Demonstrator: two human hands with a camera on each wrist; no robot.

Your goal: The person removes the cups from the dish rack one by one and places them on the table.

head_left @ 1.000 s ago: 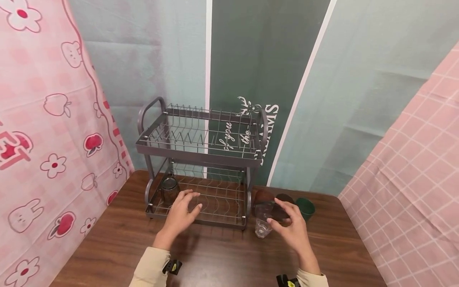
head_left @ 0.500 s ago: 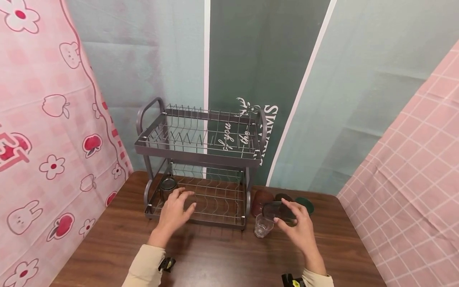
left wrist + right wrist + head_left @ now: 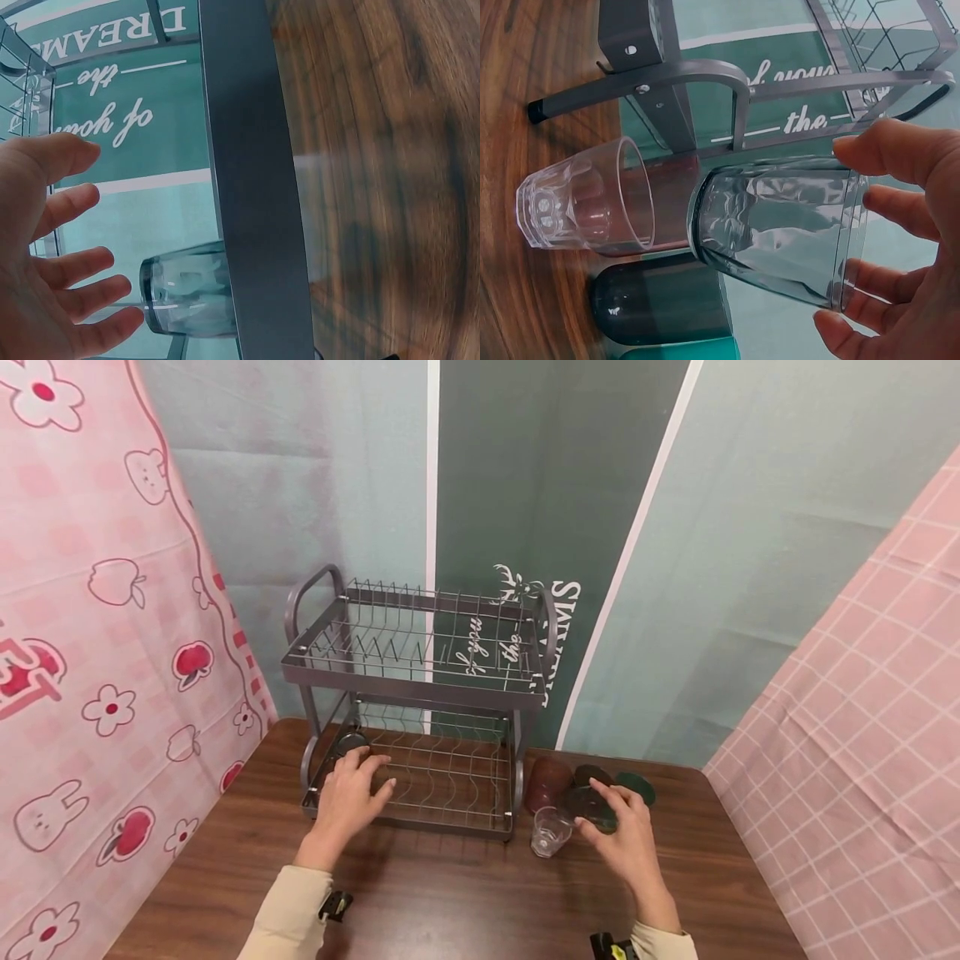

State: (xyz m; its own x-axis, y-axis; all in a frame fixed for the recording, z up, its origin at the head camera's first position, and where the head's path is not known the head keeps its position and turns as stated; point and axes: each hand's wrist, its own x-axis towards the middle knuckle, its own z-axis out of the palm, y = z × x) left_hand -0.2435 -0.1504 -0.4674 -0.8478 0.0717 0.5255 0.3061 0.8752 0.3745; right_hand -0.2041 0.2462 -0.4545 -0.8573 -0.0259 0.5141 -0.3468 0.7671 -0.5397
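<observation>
My right hand [image 3: 618, 822] holds a smoky grey drinking glass [image 3: 769, 225] by one end, with the thumb on one side and the fingers on the other. In the head view the glass is tilted, above and behind a clear faceted glass [image 3: 551, 832] on the table. My left hand [image 3: 347, 806] is at the front left of the dish rack's lower tier, its fingers spread and holding nothing. Close to its fingertips, a second grey glass [image 3: 191, 292] stands upside down in that tier; the hand partly hides it in the head view.
A reddish-brown cup [image 3: 546, 781], a dark cup [image 3: 664, 300] and a green cup [image 3: 639, 787] stand right of the rack. The two-tier grey dish rack [image 3: 412, 689] occupies the table's [image 3: 480, 902] back left. Curtains hang behind and at both sides.
My left hand has moved left and slightly down, covering more of the glass in the rack. My right hand has shifted a little to the right with its glass, uncovering the clear one.
</observation>
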